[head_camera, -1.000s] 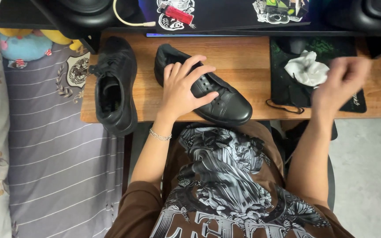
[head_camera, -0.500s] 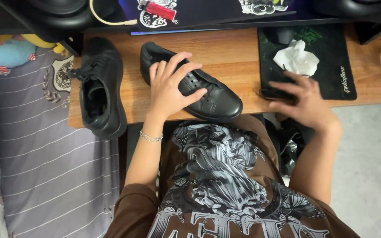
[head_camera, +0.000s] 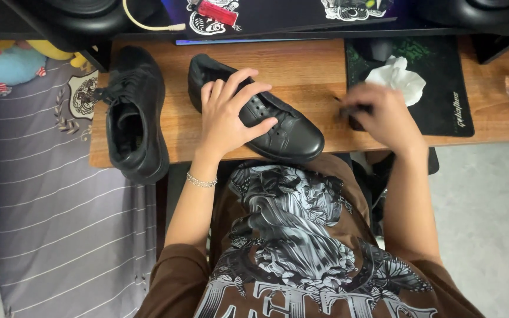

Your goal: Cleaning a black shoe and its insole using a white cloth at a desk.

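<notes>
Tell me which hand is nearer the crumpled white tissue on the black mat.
Right. The right hand is blurred at the black mat's near edge, just below the crumpled white tissue; the left hand rests on a black leather shoe, farther away.

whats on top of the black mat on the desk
A crumpled white tissue lies on the black mat. The right hand sits over the mat's near left edge, on something small and dark that is blurred and mostly covered.

On the desk (head_camera: 307, 65), one shoe (head_camera: 266, 118) lies under the left hand (head_camera: 228, 112), with a second shoe (head_camera: 134, 123) to its left at the desk's edge. Right of the first shoe sits a mat (head_camera: 443, 88) bearing a tissue (head_camera: 397, 78); the right hand (head_camera: 384, 115) rests on the mat's near left corner.
</notes>
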